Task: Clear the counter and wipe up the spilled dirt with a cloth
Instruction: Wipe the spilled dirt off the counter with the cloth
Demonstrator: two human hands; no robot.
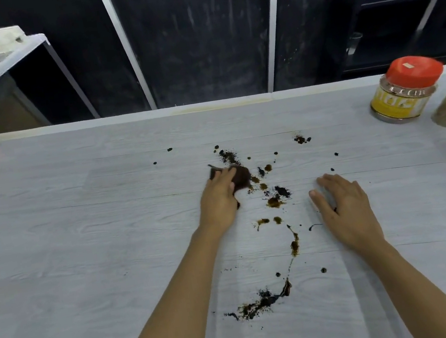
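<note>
Cloth [242, 177]: soft, limp, probably damp; hold it bunched.
Left hand [218, 197]: clutches cloth.
Right hand [344, 205]: flat, fingers extended.

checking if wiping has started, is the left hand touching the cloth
Touching. The head view shows the left hand with its fingers curled over the dark cloth, holding it on the counter among the spilled dirt.
</note>
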